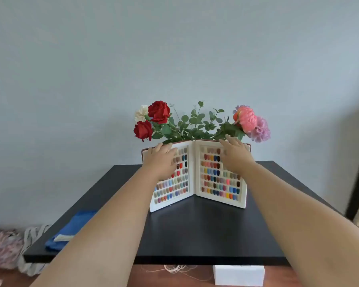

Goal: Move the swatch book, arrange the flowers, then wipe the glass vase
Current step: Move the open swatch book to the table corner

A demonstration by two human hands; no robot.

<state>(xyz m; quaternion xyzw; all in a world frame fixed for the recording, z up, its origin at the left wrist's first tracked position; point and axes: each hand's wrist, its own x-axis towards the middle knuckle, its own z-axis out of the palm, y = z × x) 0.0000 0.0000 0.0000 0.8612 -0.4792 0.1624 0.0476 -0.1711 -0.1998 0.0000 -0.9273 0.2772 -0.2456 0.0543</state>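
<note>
Two bare hands reach onto the white, open swatch book of coloured nail tips [197, 177], which stands upright in a V on the black bench [195, 230]. Left hand [162, 156] lies flat, fingers spread, on the left page — right hand [234, 155] likewise on the right page near its top edge; neither clearly grips. Red, cream, coral and lilac flowers [195, 123] rise just behind. A folded blue cloth [71, 230] sits at the bench's left edge.

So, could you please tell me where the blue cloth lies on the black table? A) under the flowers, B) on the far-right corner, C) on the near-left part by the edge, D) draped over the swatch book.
C: the blue cloth lies flat on the table's near-left part, well apart from the upright swatch book.
</note>
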